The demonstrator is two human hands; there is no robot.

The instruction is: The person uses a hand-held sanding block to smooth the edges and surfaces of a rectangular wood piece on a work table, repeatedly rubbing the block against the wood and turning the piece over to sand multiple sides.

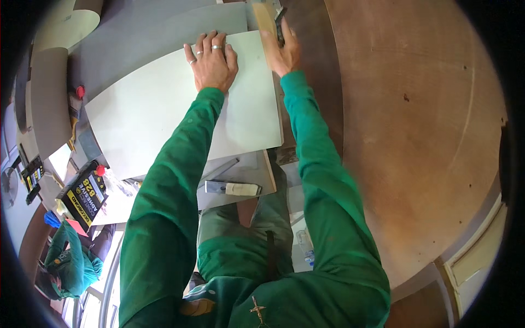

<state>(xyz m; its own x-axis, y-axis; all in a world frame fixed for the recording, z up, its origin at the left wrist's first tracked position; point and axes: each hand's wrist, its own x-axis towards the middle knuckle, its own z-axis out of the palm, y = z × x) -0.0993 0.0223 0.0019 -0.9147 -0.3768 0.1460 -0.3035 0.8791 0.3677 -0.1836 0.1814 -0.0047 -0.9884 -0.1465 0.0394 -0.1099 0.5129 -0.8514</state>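
My left hand [212, 63] lies flat, fingers spread, on the far part of a pale grey-green sheet panel [147, 109]. Rings show on two of its fingers. My right hand [283, 48] is at the panel's right far edge, closed around a small dark tool [279, 24] held against a light wooden strip [264, 22]. Both forearms in green sleeves reach up from the lower edge. The panel rests on a grey surface [158, 38].
A large brown wooden board [415, 126] fills the right side. A black and yellow can with a red cap [83, 192] stands at the left. A scraper with a pale handle [232, 188] lies on a grey board below the panel. A person in green [68, 262] is at lower left.
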